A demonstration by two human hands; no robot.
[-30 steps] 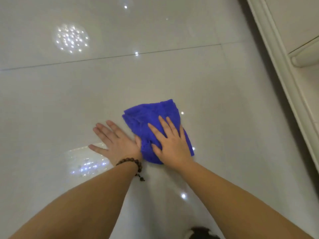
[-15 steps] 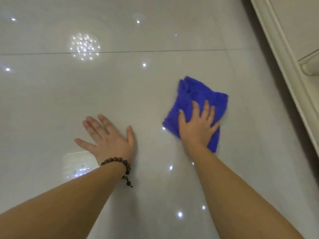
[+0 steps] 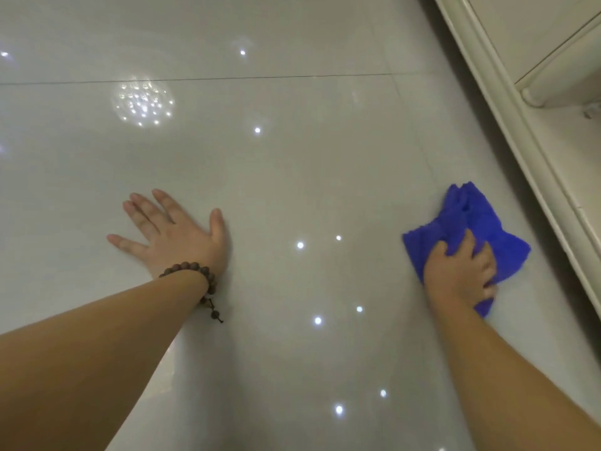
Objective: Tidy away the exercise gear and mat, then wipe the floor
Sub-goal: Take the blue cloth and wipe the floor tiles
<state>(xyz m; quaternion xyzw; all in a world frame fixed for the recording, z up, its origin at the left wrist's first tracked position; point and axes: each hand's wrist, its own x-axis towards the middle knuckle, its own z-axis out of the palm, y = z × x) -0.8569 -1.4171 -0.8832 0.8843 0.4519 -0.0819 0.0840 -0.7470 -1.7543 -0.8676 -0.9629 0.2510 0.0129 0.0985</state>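
Blue cloth (image 3: 468,229) gripped by right hand (image 3: 461,275), cream baseboard (image 3: 507,131) beside, left hand (image 3: 175,236) flat on floor (image 3: 292,177)

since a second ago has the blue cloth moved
Yes. The blue cloth has slid rightward, away from the planted left hand, toward the baseboard, under the right hand.

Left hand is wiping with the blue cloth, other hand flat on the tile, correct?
Not quite: the head view shows the right hand wiping, its fingers curled into the blue cloth. The left hand, wearing a bead bracelet, lies flat on the tile.
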